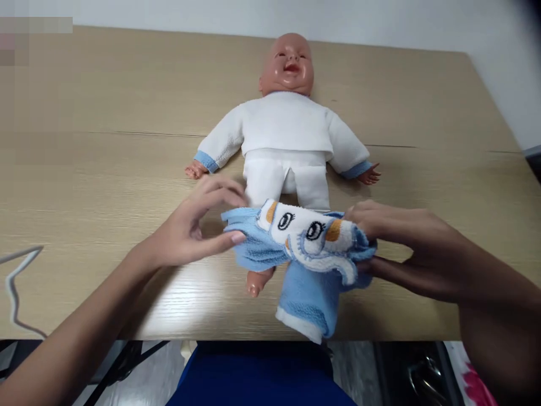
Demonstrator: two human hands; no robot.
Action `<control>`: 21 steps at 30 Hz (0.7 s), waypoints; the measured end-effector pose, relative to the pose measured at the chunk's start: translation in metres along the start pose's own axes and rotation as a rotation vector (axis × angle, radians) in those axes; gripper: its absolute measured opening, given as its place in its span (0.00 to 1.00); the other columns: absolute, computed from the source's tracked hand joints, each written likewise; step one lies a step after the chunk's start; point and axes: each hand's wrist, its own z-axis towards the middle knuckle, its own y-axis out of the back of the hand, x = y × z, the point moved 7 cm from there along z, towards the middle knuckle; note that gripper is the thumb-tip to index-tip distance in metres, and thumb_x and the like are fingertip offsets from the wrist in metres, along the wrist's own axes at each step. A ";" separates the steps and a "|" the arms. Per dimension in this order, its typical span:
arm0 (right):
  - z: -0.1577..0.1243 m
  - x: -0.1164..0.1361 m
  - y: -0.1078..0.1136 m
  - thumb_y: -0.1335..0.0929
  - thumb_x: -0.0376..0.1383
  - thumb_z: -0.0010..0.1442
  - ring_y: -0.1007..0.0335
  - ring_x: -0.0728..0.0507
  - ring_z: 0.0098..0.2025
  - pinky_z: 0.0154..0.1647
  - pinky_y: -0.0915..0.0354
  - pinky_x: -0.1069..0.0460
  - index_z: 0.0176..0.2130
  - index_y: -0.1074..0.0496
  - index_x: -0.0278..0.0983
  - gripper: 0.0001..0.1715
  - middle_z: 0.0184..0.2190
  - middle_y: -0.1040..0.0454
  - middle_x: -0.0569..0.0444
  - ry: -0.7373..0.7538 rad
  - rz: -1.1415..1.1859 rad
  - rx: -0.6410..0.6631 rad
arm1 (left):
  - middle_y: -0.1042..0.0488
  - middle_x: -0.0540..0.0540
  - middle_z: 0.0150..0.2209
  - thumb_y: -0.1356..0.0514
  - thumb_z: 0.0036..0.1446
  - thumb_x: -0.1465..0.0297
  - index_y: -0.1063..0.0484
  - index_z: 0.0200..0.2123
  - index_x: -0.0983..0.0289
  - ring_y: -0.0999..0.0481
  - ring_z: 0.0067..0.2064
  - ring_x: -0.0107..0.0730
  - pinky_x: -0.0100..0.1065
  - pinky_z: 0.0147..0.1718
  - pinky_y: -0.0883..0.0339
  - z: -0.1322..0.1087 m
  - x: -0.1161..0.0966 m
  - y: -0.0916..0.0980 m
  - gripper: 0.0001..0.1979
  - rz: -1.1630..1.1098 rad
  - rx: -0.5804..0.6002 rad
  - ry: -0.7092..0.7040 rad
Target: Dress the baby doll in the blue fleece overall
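Note:
A baby doll [289, 121] lies on its back, head away from me, dressed in a white long-sleeved top with blue cuffs and white bottoms. Blue terry baby pants [257, 248] with an elephant face are bunched across its lower legs. One tube of the pants with a white cuff hangs toward me. My right hand [397, 242] grips their right end between thumb and fingers. At their left end my left hand [203, 220] is open, fingers and thumb apart, the thumb tip at the cloth. One bare doll foot [258, 282] shows below; the other is hidden.
The doll is on a light wooden table [105, 186] with a seam across it. A white cable [14, 287] lies at the left front edge. Below the front edge are blue clothing [257, 375] and a dark item [409, 372] at the right. A pale wall stands behind.

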 end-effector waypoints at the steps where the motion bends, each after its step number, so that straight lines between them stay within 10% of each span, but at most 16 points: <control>1: 0.000 -0.001 0.000 0.23 0.41 0.74 0.24 0.47 0.35 0.36 0.30 0.52 0.45 0.21 0.44 0.06 0.36 0.19 0.58 0.013 -0.019 -0.030 | 0.21 0.61 0.62 0.22 0.63 0.53 0.21 0.60 0.57 0.26 0.66 0.57 0.58 0.73 0.40 0.008 -0.013 0.000 0.28 0.099 -0.015 -0.015; 4: 0.001 -0.009 -0.001 0.22 0.41 0.73 0.24 0.47 0.33 0.35 0.30 0.52 0.46 0.23 0.45 0.07 0.35 0.20 0.61 -0.007 -0.026 -0.117 | 0.23 0.64 0.68 0.18 0.53 0.47 0.27 0.68 0.60 0.27 0.70 0.62 0.55 0.74 0.38 0.037 -0.043 -0.020 0.47 0.027 0.076 0.027; 10: 0.003 -0.037 0.010 0.19 0.42 0.70 0.26 0.46 0.36 0.36 0.31 0.52 0.45 0.23 0.44 0.12 0.35 0.22 0.59 -0.151 0.169 -0.286 | 0.15 0.48 0.39 0.26 0.69 0.62 0.23 0.51 0.57 0.14 0.38 0.37 0.35 0.38 0.23 0.070 -0.044 -0.078 0.13 -0.536 0.489 0.264; 15: -0.006 -0.062 0.020 0.14 0.44 0.62 0.33 0.47 0.31 0.31 0.37 0.50 0.35 0.27 0.42 0.23 0.31 0.28 0.60 -0.217 0.180 -0.442 | 0.14 0.52 0.47 0.26 0.69 0.65 0.20 0.53 0.61 0.15 0.48 0.38 0.35 0.48 0.23 0.078 -0.019 -0.075 0.13 -0.602 0.388 0.255; 21: -0.014 -0.080 0.012 0.20 0.47 0.69 0.27 0.41 0.35 0.33 0.31 0.48 0.38 0.29 0.45 0.18 0.30 0.27 0.58 -0.252 0.513 -0.328 | 0.15 0.52 0.44 0.27 0.71 0.61 0.18 0.51 0.62 0.17 0.45 0.36 0.33 0.45 0.25 0.079 -0.008 -0.077 0.13 -0.629 0.432 0.347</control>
